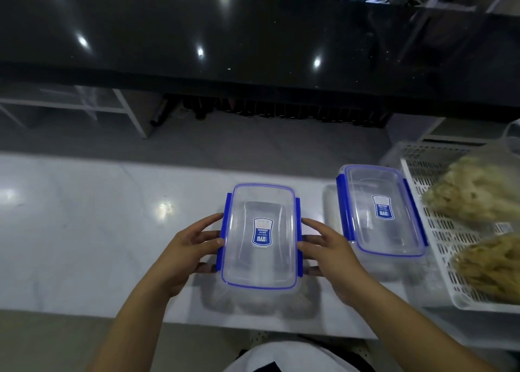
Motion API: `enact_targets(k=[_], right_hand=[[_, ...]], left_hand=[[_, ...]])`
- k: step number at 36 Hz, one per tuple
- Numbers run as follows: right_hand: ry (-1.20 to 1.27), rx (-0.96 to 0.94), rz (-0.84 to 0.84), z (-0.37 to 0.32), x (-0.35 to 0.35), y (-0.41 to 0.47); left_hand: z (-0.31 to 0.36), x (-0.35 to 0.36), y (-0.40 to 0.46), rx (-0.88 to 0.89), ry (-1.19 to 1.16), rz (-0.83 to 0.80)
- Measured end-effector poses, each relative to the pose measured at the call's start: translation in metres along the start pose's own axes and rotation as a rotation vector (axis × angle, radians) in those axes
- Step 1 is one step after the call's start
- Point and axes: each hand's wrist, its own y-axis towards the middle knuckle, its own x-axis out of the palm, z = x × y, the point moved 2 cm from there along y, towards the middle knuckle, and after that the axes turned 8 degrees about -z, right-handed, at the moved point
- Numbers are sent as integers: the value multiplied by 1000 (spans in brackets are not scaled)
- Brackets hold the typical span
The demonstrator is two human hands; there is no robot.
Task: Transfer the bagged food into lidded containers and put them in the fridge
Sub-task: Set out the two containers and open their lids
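Note:
A clear lidded container (pixel 260 236) with blue clips and a blue label stands on the white counter (pixel 84 231) in front of me. My left hand (pixel 191 250) holds its left side, fingers on the blue clip. My right hand (pixel 329 250) holds the right side the same way. A second lidded container (pixel 382 211) of the same kind stands to the right, beside a white perforated tray (pixel 439 247). Two clear bags of pale dried food lie in that tray, one at the back (pixel 475 194) and one nearer me (pixel 495 264).
A black glossy counter (pixel 225 33) runs across behind the white one, with a gap and floor between them. White shelving (pixel 84 107) stands below at the left. The tray reaches the right edge of the view.

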Motion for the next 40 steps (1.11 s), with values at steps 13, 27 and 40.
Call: enact_targets(k=[13,27,40], right_hand=[[185,56,-6,10,-5,4],[-850,-251,-170,15,5,-31],[-1128,-366,-88,50,18,-9]], left_hand=[[-11,-11,-3,16,-182,-38],[-10,8,-31,168,689,-115],[-6,44,-41,171,889,6]])
